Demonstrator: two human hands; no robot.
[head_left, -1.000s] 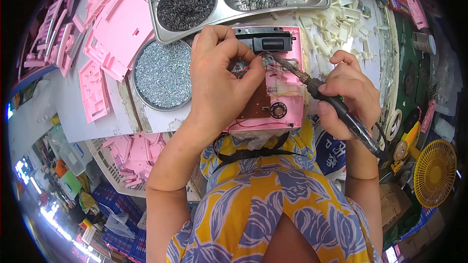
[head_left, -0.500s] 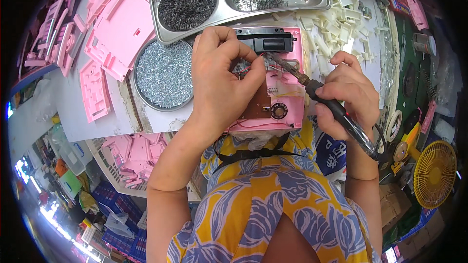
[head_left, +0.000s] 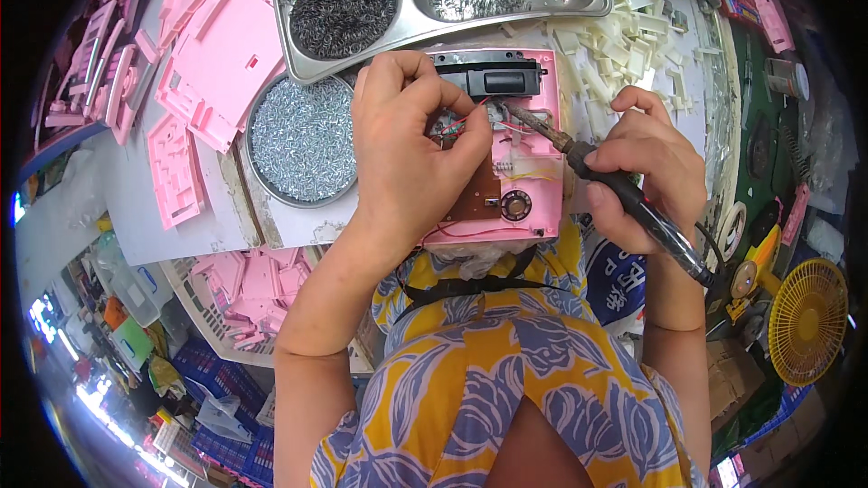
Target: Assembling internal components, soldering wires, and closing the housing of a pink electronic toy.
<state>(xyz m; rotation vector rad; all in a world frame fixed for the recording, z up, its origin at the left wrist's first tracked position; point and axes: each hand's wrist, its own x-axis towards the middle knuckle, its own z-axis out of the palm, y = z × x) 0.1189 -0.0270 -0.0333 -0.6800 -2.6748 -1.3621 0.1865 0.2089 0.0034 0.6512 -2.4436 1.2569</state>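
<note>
In front of me lies a pink plastic casing (head_left: 540, 217) with a brown circuit board (head_left: 475, 197), a black round dial (head_left: 516, 206) and a black plastic part (head_left: 506, 81) along its far side. My left hand (head_left: 402, 140) bends over the board, thumb and forefinger pinched on a thin red wire (head_left: 476, 109). A black-handled soldering iron (head_left: 637, 203) is gripped in my right hand (head_left: 653, 167). Its tip reaches in close to the pinched wire, just below the black part; whether it touches cannot be made out. My left fingers hide part of the board.
Left of the casing stands a round tin of small screws (head_left: 303, 140), below a steel tray (head_left: 411, 32) of springs. Pink panels (head_left: 226, 59) lie at far left, a basket of pink pieces (head_left: 194, 303) underneath. White plastic parts (head_left: 624, 45) are heaped right, beyond a yellow fan (head_left: 807, 321).
Both hands stay almost in place over the casing. The soldering iron's handle has dipped slightly and shifted a little right, with its tip still near the red wire.
</note>
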